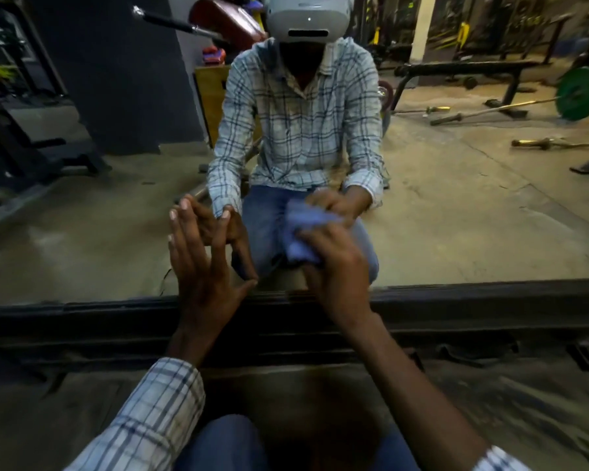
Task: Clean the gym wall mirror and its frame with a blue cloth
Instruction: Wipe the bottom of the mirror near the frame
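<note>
Entry, lower section of the gym wall mirror (99, 215), as seen from beside the crouching person.

- Right hand (337, 270): fingers are curling round a bunched blue cloth (303, 232) and appear to be pressing it against the glass, low down.
- Left hand (201, 263): it is holding nothing. The fingers are straight and spread, and the tips are meeting their own reflection, so it is bracing flat on the glass.
- Frame (490, 300): a dark ribbed bar is running left to right along the mirror's bottom edge, passing directly beneath both hands.
- Governing relation: the cloth is sitting just above the frame, on the right hand's side. I judge that reaching the bar is calling for a short drop straight down, then strokes sideways along its long axis. The right hand is the better placed, since it is carrying the cloth.
</note>
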Demonstrator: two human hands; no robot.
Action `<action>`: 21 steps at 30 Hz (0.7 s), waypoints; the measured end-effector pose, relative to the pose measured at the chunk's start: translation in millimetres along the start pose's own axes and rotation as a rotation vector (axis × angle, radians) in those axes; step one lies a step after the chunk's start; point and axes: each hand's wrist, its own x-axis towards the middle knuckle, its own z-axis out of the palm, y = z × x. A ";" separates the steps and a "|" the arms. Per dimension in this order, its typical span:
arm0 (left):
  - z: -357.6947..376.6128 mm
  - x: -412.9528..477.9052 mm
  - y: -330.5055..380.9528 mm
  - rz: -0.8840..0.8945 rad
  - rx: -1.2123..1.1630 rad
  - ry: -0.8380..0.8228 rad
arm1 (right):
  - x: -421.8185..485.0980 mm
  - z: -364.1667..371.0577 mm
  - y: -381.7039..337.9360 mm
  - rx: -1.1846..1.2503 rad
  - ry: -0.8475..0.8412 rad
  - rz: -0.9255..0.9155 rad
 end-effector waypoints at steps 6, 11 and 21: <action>-1.2 -1.2 0.1 0.026 -0.023 0.024 | 2.1 -58.7 14.4 -0.081 0.196 0.173; 4.3 -0.2 -0.5 0.043 -0.013 0.044 | 31.9 -68.6 13.8 -0.092 0.480 0.218; 8.0 -1.1 -7.0 0.087 0.025 0.057 | 18.6 -75.7 27.3 -0.115 0.348 0.182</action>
